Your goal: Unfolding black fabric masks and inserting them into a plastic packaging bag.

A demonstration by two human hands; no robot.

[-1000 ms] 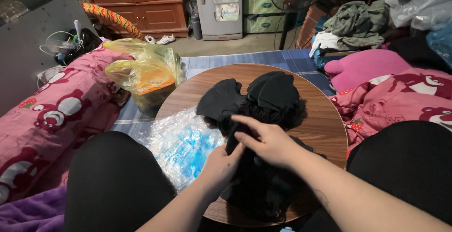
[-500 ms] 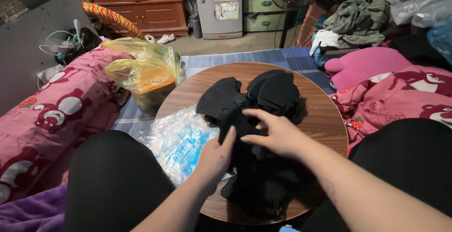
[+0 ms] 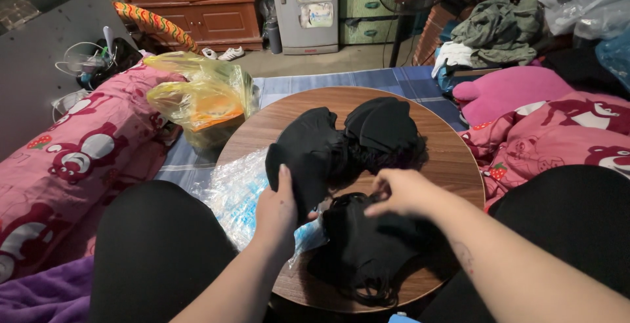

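The room is dim, lit from overhead and a little in front, so the round brown wooden table (image 3: pixel 440 159) catches a soft sheen along its far rim. The crinkled clear plastic wrap (image 3: pixel 230 188) throws small white glints, and the yellow plastic bag (image 3: pixel 197 97) glows slightly. The heap of black fabric masks (image 3: pixel 348 139) swallows light, its folds hard to separate. The upper right corner falls into murky shadow. Straight lines bend near the edges, a wide-lens bulge. The right hand (image 3: pixel 400 192) is slightly smeared.
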